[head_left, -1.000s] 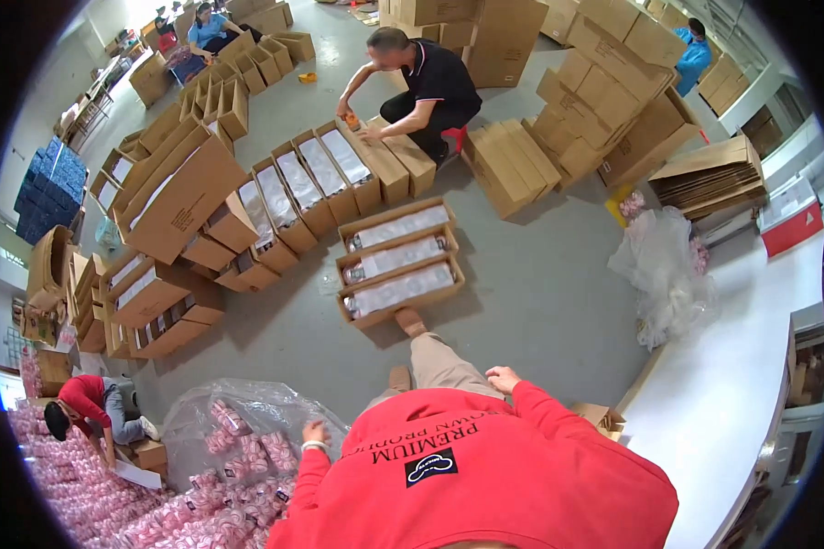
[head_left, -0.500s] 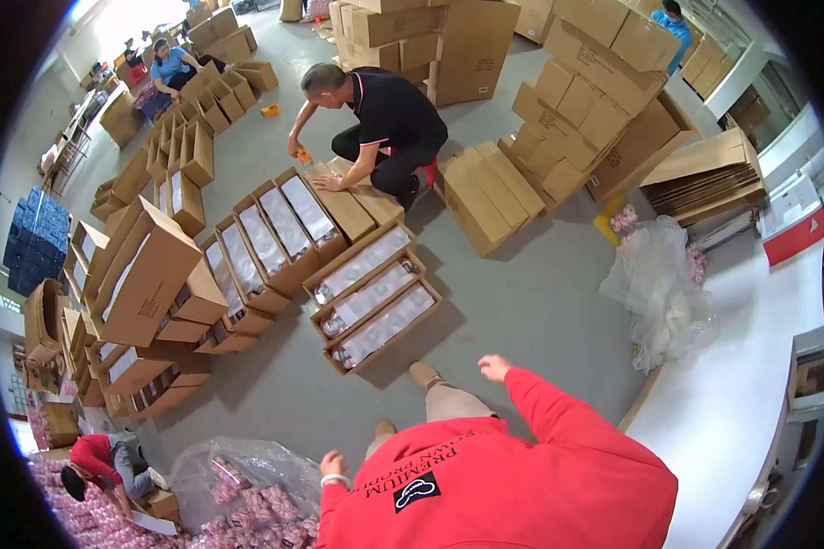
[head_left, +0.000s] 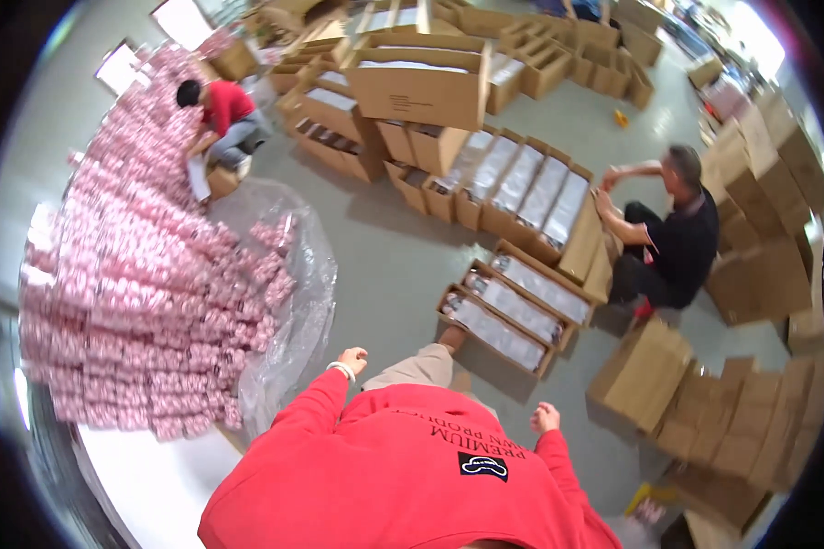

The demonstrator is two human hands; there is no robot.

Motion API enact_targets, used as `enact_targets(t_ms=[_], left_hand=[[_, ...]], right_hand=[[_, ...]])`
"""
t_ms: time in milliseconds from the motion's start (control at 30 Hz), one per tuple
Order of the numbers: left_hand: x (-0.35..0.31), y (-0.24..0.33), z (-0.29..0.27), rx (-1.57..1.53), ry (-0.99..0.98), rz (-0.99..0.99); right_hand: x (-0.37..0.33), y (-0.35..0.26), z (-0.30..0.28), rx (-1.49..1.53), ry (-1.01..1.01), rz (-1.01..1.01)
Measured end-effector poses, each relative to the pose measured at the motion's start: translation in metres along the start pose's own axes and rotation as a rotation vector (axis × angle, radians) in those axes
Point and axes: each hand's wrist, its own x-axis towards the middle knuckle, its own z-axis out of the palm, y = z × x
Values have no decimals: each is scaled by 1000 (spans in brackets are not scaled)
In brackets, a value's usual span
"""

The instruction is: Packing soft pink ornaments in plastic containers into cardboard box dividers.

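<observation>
The wearer's red sweatshirt [head_left: 403,467] hides most of the body; the left hand [head_left: 350,360], loosely curled and empty, hangs beside the crumpled clear plastic sheet [head_left: 288,302], while the right hand [head_left: 545,417] hangs empty above the grey floor [head_left: 384,265]. Since a moment ago, the view has swung round: the heaped pink packs [head_left: 137,274] now fill the left.

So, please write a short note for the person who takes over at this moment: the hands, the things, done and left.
Left hand: empty, loosely curled, nearest the clear plastic bag of pink items beside the pink pile.
Right hand: empty, at the side.
Three open boxes on the floor ahead are filled with wrapped contents. More filled boxes stand beyond, where a seated person works.
Done: those boxes are filled. Left: the flaps are still open; the pink pile is still large.
</observation>
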Motion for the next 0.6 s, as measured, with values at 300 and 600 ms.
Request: enact_targets(t_ms=[300,600], left_hand=[[-65,-82,52,-122,-22,-170],[-49,-23,110,-120,118,-176]], right_hand=[[16,27,54,-165,-264,85],[52,-22,-20,-247,-201,56]])
